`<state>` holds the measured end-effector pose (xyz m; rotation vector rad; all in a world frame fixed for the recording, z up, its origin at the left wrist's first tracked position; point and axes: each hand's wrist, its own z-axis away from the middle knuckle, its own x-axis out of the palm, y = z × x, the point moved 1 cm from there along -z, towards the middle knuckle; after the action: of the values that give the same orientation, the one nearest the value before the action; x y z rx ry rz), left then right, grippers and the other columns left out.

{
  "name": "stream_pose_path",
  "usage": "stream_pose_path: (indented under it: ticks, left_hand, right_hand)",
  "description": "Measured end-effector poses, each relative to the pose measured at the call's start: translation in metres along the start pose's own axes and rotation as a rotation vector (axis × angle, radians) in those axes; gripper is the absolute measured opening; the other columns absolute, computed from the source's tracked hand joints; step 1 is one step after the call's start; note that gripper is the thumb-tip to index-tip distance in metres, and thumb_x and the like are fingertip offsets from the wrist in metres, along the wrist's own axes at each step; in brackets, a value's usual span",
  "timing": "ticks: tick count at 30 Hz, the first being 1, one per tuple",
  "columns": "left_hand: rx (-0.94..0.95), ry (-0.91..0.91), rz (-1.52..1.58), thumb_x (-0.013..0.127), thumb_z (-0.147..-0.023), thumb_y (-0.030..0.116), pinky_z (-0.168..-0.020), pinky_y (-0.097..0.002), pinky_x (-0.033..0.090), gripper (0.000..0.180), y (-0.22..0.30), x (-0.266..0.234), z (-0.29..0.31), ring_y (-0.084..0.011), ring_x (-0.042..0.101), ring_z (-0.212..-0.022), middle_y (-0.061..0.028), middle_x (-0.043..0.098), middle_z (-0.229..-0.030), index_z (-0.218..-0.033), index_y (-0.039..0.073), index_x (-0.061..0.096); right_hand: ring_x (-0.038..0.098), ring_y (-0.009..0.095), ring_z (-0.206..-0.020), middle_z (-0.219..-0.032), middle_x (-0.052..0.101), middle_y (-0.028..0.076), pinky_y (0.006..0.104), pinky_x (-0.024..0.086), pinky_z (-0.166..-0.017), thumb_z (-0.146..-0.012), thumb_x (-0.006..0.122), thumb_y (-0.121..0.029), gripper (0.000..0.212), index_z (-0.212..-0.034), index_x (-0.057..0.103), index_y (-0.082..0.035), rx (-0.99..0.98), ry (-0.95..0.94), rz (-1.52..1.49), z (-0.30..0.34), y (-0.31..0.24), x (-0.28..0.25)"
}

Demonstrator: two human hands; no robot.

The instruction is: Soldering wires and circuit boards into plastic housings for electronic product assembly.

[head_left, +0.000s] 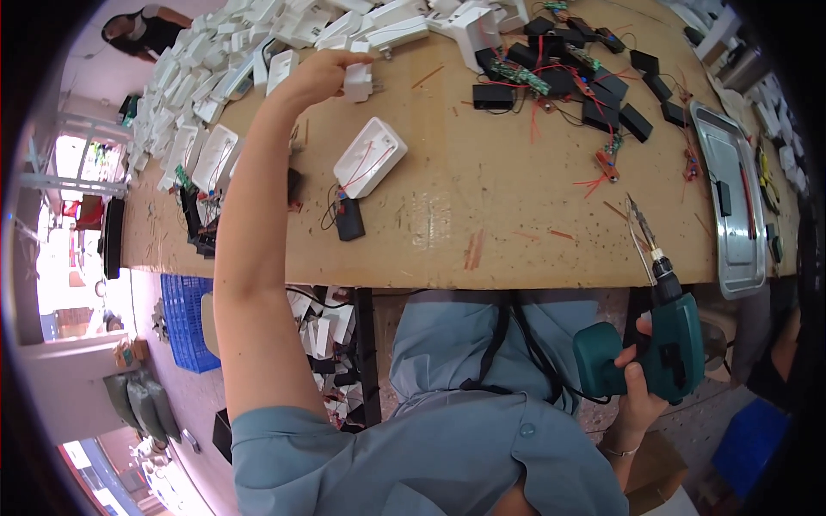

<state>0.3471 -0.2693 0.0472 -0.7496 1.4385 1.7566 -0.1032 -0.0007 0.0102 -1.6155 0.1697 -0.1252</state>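
Note:
My left hand (318, 79) reaches across the table and grips a white plug housing (358, 83) with metal prongs; part of its thumb side is hidden. My right hand (637, 387) is wrapped round the handle of a green soldering gun (675, 348), near the table's front edge. The gun's metal tip (641, 225) points away from me, over the table, with a thin feed tube beside it. Nearer to me than the plug housing lies an open white casing (372, 159). Red wires run from it to a black battery-like block (350, 219).
White casings (249, 52) are heaped along the far left. Black blocks and green circuit boards (520, 76) with red wires lie at the far right. A metal tray (731, 206) stands on the right edge, and a blue crate (188, 322) below left. Another person (142, 33) is at the far left.

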Motion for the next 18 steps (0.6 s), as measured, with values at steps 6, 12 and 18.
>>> stream_pose_path:
  ticks: [6, 12, 18]
  left_hand:
    - [0.401, 0.146, -0.570, 0.052, -0.070, -0.002, -0.073, -0.0313, 0.044, 0.048, -0.010, -0.003, -0.008, -0.0245, 0.054, -0.082, -0.0110, 0.053, -0.094, -0.111, 0.020, 0.061]
    - [0.513, 0.560, -0.388, 0.056, -0.079, 0.017, -0.071, -0.0390, 0.045, 0.024, 0.039, 0.013, 0.019, -0.0327, 0.056, -0.087, -0.0150, 0.055, -0.102, -0.101, 0.008, 0.056]
    - [0.630, 0.395, -0.539, 0.056, -0.076, 0.014, -0.062, -0.0376, 0.047, 0.017, 0.134, 0.117, 0.094, -0.0258, 0.059, -0.069, -0.0106, 0.057, -0.081, -0.091, 0.007, 0.051]
  right_hand:
    - [0.055, 0.013, -0.066, -0.108, 0.054, 0.019, 0.0239, 0.046, -0.059, -0.073, 0.063, -0.012, 0.055, -0.121, 0.040, 0.005, -0.009, 0.040, -0.022, 0.002, -0.006, 0.003]
    - [0.056, 0.014, -0.066, -0.107, 0.054, 0.021, 0.0241, 0.047, -0.059, -0.073, 0.063, -0.010, 0.054, -0.119, 0.041, 0.006, -0.027, 0.024, -0.007, -0.002, -0.004, 0.000]
    - [0.056, 0.014, -0.067, -0.106, 0.054, 0.022, 0.0246, 0.048, -0.059, -0.073, 0.062, -0.010, 0.053, -0.119, 0.041, 0.007, -0.036, 0.055, -0.005, -0.005, -0.001, -0.003]
